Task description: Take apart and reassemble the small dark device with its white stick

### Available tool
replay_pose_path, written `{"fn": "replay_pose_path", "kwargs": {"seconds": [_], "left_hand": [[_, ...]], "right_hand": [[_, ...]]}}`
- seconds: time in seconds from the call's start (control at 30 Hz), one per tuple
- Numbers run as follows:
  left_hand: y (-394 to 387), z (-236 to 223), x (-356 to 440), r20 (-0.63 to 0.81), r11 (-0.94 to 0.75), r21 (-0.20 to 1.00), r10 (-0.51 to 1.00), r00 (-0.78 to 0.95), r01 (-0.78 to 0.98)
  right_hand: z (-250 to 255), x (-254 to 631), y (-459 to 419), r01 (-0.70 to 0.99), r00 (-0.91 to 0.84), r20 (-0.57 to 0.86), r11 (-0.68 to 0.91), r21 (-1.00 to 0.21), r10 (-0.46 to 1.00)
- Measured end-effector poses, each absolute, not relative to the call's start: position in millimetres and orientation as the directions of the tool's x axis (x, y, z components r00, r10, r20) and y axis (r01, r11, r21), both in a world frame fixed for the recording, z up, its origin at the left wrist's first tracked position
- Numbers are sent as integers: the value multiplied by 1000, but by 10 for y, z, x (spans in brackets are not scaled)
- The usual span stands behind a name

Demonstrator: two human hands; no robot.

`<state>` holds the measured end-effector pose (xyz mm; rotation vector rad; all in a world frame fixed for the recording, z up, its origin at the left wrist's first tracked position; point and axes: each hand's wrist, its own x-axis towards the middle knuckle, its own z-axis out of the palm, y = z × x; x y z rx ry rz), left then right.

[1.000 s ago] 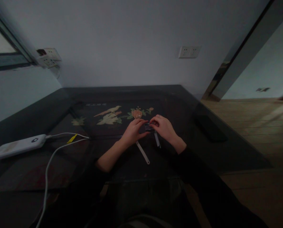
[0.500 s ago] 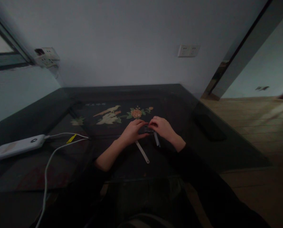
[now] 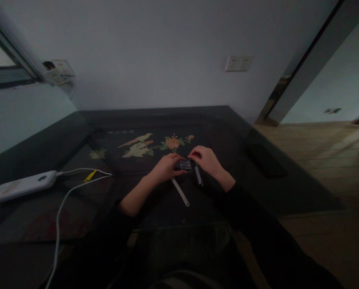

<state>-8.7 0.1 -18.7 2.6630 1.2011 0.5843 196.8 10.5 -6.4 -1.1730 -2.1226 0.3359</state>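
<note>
Between the thumb and fingers of my left hand is a small dark square piece with pale markings, its kind too small to make out. My right hand is pinched at the upper right corner of that piece, and whatever lies in the pinch is hidden. Just below my right fingers a narrow grey and black tool rests on the table. A thin pale strip with a hole at its end, like a steel ruler, lies slanted below my left hand, its far end under the fingers.
A white power bank with a white cable and yellow tag lies on the left. On the right is a dark flat phone-like object. The dark table bears a bird-and-flower picture and meets the wall.
My right fingers have shifted slightly up and away from my left hand, so more of the dark square piece shows. The ruler-like strip and the grey tool stay in place.
</note>
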Motion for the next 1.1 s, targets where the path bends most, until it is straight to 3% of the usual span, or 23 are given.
{"fn": "replay_pose_path", "kwargs": {"seconds": [0.23,0.43,0.57,0.73,0.87,1.1], "left_hand": [[-7,-245,-85,187,-664,303,745,641,683],[4,-285,-103,160,-659,354,742,651,664],[3,-203,-92,228,-631,492,758,611,600],[7,-81,-63,314,-495,764,845,433,414],[-21,-38,-30,303,-386,901,885,353,195],[-93,-52,45,283,-295,955,931,230,20]], "right_hand": [[-97,1954,112,647,-361,435,558,-520,825],[-73,1935,91,573,-353,435,559,-600,828],[-50,1924,91,441,-349,335,469,-765,875],[-29,1914,82,190,-365,160,242,-952,917],[1,1896,42,54,-371,67,94,-994,926],[46,1843,-35,-136,-426,25,-37,-990,904]]}}
